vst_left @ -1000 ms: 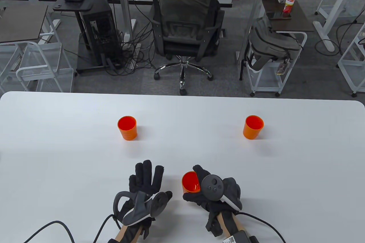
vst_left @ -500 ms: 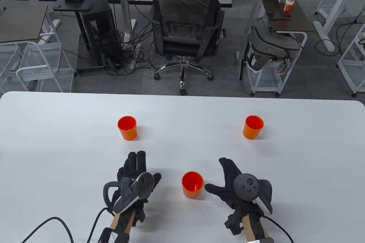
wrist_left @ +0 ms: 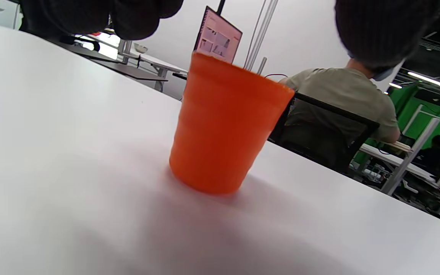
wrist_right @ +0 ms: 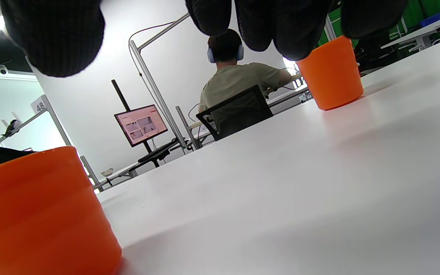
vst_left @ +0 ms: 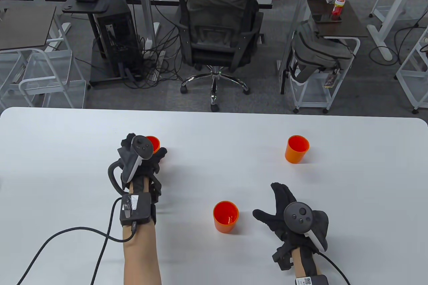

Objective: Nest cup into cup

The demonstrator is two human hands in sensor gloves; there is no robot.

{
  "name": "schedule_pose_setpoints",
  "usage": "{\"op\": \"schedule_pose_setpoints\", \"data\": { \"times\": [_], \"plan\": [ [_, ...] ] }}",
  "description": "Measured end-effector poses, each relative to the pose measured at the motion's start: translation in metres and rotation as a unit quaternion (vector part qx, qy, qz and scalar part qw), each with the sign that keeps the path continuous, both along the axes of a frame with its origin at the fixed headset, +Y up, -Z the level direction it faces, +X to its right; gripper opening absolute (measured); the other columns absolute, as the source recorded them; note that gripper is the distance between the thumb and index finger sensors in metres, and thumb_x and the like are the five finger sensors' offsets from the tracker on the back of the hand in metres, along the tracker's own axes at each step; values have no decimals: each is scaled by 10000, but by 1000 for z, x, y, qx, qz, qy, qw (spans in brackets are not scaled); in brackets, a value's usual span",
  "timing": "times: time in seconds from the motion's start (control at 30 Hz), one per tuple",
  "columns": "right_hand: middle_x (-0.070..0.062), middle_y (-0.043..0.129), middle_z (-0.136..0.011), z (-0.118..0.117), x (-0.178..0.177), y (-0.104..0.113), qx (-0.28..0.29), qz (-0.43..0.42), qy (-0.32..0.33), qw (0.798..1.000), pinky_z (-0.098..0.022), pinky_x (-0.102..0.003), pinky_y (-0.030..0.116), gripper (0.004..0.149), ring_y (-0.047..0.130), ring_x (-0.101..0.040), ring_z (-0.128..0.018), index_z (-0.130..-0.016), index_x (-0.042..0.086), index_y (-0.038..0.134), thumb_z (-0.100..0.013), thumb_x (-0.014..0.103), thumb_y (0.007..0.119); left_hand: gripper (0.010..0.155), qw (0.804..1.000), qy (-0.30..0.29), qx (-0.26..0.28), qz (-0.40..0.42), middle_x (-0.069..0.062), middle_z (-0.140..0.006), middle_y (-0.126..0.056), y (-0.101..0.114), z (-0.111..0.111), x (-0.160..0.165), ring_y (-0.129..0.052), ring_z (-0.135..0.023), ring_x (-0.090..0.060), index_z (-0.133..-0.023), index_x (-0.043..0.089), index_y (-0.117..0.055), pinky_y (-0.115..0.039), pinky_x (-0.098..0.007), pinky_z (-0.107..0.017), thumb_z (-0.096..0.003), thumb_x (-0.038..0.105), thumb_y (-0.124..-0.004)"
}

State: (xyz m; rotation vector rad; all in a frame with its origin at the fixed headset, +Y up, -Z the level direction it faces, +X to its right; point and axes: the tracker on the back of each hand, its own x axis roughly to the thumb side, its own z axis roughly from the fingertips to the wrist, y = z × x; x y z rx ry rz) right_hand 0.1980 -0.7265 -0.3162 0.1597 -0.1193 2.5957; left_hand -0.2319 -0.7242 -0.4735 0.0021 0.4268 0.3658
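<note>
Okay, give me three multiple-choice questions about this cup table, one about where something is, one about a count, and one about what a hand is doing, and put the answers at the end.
1. Where does the near cup stand?
A. Between the two hands, toward the table's near edge
B. At the far right corner
C. On the office chair

2. How many orange cups are on the table?
A. Two
B. Three
C. Five

3. What is the right hand doing?
A. Gripping the right cup
B. Lying open beside the near cup, holding nothing
C. Pressing on the left cup

Answers: 1 A, it sits between the left hand and the right hand. 2 B, the near cup, the left cup and the right cup. 3 B, its fingers are spread with a gap to the cup.
</note>
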Motion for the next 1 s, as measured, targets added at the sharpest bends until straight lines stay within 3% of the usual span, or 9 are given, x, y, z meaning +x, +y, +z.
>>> {"op": "schedule_pose_setpoints", "data": {
  "times": [0.3, 0.53, 0.6, 0.63, 0.8, 1.0],
  "plan": [
    [-313, 474, -1143, -3, 4, -1, 1, 9, -11, 1000, -660, -728, 506, 982, 572, -532, -1008, -1145, 40, 401, -452, 610, 800, 1101, 999, 19, -30, 13, -263, -1215, -518, -22, -18, -1, -724, -1054, -421, -1176, 52, -320, -679, -617, -732, -424, 728, -756],
    [-314, 471, -1144, -3, 5, -2, -2, 16, -14, 1000, -660, -729, 504, 977, 569, -534, -1008, -1144, 41, 403, -454, 608, 800, 1018, 1000, 21, 17, -1, -183, -1148, -665, -23, -14, 3, -848, -978, -317, -1151, 54, -410, -742, -555, -711, -440, 682, -779],
    [-315, 468, -1145, -3, 5, -2, 1, 16, -14, 1000, -661, -730, 502, 980, 566, -535, -1009, -1145, 42, 400, -453, 608, 800, 1030, 999, 5, 40, 2, -197, -1118, -699, -14, -8, 6, -873, -943, -326, -1139, 33, -442, -751, -563, -693, -433, 701, -783],
    [-316, 470, -1144, -4, 5, -3, 1, 16, -13, 1000, -661, -731, 501, 977, 566, -535, -1009, -1144, 43, 403, -453, 607, 801, 1085, 999, -6, 46, 5, -206, -1109, -705, -9, -6, 8, -876, -934, -334, -1136, 25, -449, -745, -572, -692, -442, 811, -727],
    [-321, 467, -1143, -4, 4, -4, -4, 24, -12, 1000, -659, -733, 501, 971, 563, -540, -1008, -1144, 40, 402, -459, 603, 799, 1111, 989, -103, 109, 10, -220, -1080, -729, 37, 18, 31, -885, -901, -344, -1127, 1, -472, -738, -588, -684, -435, 834, -723],
    [-320, 463, -1144, -5, 1, -8, -9, 40, -8, 999, -659, -734, 498, 965, 561, -543, -1007, -1145, 42, 402, -463, 597, 797, 1110, 958, -229, 170, 41, -230, -1071, -747, 85, 72, 71, -900, -886, -347, -1125, -8, -491, -744, -588, -679, -438, 832, -726]
  ]
}}
